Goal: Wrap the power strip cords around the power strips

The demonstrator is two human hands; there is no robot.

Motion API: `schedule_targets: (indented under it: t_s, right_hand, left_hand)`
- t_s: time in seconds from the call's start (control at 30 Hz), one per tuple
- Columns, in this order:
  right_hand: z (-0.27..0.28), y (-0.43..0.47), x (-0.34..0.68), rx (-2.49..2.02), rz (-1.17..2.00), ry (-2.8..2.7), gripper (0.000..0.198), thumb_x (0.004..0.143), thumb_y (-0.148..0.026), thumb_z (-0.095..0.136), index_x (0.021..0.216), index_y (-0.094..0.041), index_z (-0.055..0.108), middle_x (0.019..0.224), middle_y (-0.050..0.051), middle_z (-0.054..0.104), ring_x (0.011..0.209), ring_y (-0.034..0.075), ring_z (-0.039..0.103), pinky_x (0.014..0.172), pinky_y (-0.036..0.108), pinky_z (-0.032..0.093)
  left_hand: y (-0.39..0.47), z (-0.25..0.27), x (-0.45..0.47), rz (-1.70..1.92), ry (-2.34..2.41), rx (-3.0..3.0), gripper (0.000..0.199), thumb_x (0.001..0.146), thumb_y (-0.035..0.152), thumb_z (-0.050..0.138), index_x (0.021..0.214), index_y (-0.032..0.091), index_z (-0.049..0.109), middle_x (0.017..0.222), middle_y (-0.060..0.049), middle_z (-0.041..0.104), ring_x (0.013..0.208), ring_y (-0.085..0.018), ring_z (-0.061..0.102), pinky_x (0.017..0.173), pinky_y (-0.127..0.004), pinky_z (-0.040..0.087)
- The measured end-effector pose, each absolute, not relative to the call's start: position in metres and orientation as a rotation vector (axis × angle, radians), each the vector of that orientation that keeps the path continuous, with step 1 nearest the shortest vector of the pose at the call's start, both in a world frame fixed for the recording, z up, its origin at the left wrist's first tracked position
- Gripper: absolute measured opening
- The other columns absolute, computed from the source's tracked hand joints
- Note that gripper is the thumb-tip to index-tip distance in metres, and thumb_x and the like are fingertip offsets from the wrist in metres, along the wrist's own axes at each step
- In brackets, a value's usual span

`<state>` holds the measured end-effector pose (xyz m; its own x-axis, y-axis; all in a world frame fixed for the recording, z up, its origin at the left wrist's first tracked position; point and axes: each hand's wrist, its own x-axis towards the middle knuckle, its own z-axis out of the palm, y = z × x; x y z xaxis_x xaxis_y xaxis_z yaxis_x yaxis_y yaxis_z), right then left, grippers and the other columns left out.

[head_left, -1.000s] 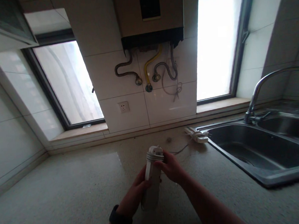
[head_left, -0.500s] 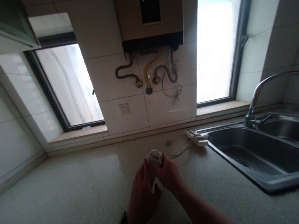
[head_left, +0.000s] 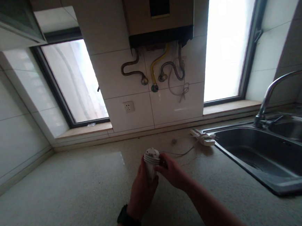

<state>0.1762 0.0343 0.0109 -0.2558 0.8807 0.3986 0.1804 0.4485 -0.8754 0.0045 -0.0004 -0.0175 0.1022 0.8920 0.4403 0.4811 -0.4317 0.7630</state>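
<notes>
My left hand [head_left: 143, 187] is wrapped round a white, elongated device with a rounded end [head_left: 151, 173], held above the counter. Several turns of white cord [head_left: 152, 159] are wound around its upper part. With fingers closed at the device's right side, my right hand [head_left: 171, 170] pinches the cord. From there the cord [head_left: 180, 154] runs right across the counter towards a white power strip [head_left: 204, 138], which lies by the sink's left corner with cord wound on it. My fingers hide part of the device.
A steel double sink [head_left: 261, 184] with a curved faucet [head_left: 266, 98] is set into the speckled counter [head_left: 68, 196] on the right. A wall socket [head_left: 128, 106] and a water heater [head_left: 135, 13] with hoses are on the tiled wall between two windows.
My hands have turned the device so more of its body and wound cord shows. My right hand has moved to its right side. The whole view has shifted slightly.
</notes>
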Motion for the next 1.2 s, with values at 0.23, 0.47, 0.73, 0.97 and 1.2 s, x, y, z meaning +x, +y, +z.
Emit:
schedule_targets:
  t_s: [0.23,0.47,0.73,0.97,1.2]
  right_hand:
    - [0.001,0.042,0.175,-0.813,0.946,-1.651,0.019,0.081,-0.022,0.067,0.092,-0.02,0.051,0.085,0.001,0.061,0.079,0.016,0.056,0.072,0.027,0.045]
    - [0.006,0.035,0.176,-0.848,0.788,-1.649,0.019,0.082,-0.024,0.067,0.083,-0.021,0.048,0.072,-0.004,0.051,0.067,0.013,0.045,0.061,0.024,0.037]
    - [0.006,0.035,0.174,-0.862,0.71,-1.645,0.011,0.087,-0.026,0.06,0.086,-0.02,0.051,0.077,-0.001,0.058,0.07,0.014,0.05,0.063,0.024,0.039]
    - [0.005,0.034,0.175,-0.919,0.644,-1.627,0.013,0.085,-0.025,0.061,0.083,-0.021,0.049,0.073,-0.002,0.057,0.066,0.014,0.05,0.062,0.025,0.039]
    - [0.006,0.032,0.169,-0.674,1.05,-1.494,0.035,0.084,-0.024,0.064,0.112,-0.023,0.042,0.094,0.003,0.067,0.084,0.018,0.064,0.073,0.029,0.049]
  left_hand:
    - [-0.001,-0.018,0.005,1.249,1.083,1.85,0.09,0.085,0.018,0.063,0.159,0.021,0.013,0.162,-0.015,0.03,0.149,-0.032,0.028,0.122,-0.052,0.018]
    - [-0.007,-0.009,0.01,1.249,0.927,1.81,0.088,0.086,0.016,0.059,0.16,0.025,0.011,0.166,-0.01,0.021,0.153,-0.031,0.017,0.124,-0.053,0.01]
    - [-0.007,-0.01,0.01,1.208,0.947,1.834,0.093,0.091,0.017,0.056,0.16,0.023,-0.005,0.166,-0.013,0.016,0.153,-0.03,0.016,0.124,-0.053,0.011]
    - [-0.008,-0.009,0.008,1.198,0.912,1.85,0.09,0.092,0.02,0.057,0.16,0.026,-0.001,0.168,-0.009,0.011,0.154,-0.029,0.01,0.125,-0.052,0.007]
    - [-0.02,0.002,0.012,1.254,0.809,1.72,0.098,0.094,0.019,0.055,0.155,0.031,-0.021,0.164,-0.012,0.025,0.151,-0.025,0.026,0.123,-0.054,0.014]
